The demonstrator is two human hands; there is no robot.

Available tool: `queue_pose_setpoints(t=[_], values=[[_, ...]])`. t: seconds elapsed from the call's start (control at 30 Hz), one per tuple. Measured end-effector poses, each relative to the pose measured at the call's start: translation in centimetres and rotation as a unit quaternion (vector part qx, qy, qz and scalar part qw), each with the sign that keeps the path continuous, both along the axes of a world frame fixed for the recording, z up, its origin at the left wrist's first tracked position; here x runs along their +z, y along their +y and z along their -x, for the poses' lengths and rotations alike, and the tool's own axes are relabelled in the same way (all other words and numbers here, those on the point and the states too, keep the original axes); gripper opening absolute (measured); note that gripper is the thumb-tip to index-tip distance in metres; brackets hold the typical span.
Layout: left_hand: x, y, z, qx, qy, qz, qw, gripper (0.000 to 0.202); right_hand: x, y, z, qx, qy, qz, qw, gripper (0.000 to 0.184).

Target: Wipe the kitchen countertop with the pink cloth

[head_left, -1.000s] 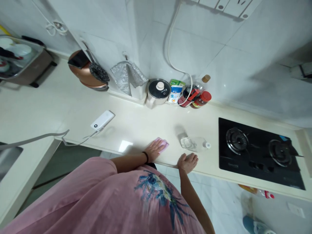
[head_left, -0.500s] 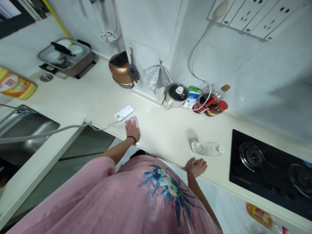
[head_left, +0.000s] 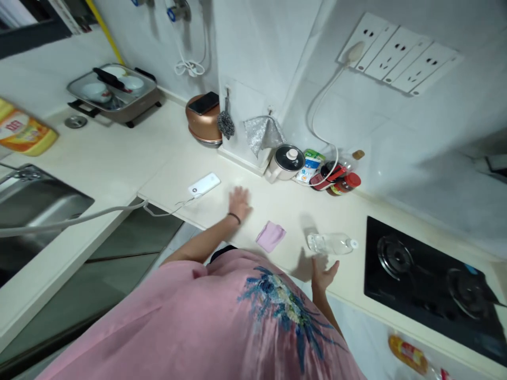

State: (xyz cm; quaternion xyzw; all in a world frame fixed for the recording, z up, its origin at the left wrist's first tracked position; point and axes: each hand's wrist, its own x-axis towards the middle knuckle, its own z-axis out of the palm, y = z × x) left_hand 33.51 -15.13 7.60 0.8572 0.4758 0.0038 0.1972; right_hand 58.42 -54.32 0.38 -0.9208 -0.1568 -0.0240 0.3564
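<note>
- I see the thin pink square cloth [head_left: 271, 236] now lying free, farther right on the glossy cream counter [head_left: 283, 207].
- My bare left hand [head_left: 240, 202] has come off it.
- My bare right hand [head_left: 324, 275] has spread its digits apart.

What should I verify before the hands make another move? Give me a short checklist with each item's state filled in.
1. Left hand free: ok, fingers spread, holding nothing. Whether it touches the counter: cannot tell, it is blurred.
2. Right hand free: ok, open just in front of the clear bottle, not gripping it.
3. Bottle upright: not ok, it lies on its side.
4. Bottle closed: white cap on, ok; how tight, cannot tell.
5. Pink cloth on the counter: ok, between the hands, held by neither.
6. White device clear of the left hand: ok, there is a gap.
</note>
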Motion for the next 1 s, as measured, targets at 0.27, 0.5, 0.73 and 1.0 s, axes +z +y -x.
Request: queue_pose_setpoints(t=[0.27, 0.5, 0.73, 1.0], values=[[0.4, 15.3, 11.9, 0.185, 0.170, 0.009, 0.968, 0.091, 4.4, 5.3, -1.7, -0.038, 0.029, -0.148, 0.988, 0.125], [-1.4, 15.9, 12.5, 0.163, 0.189, 0.032, 0.968, 0.077, 5.4, 7.6, -1.9, -0.124, 0.062, -0.271, 0.952, 0.114], [-1.3, 10.2, 7.9, 0.148, 0.149, 0.025, 0.977, 0.074, 5.4, 8.4, -2.8, -0.110, 0.106, -0.308, 0.939, 0.111], [-1.3, 1.5, 0.7, 0.105, 0.121, 0.024, 0.987, 0.072, 6.7, 1.3, -9.0, -0.030, 0.245, -0.330, 0.911, 0.081]])
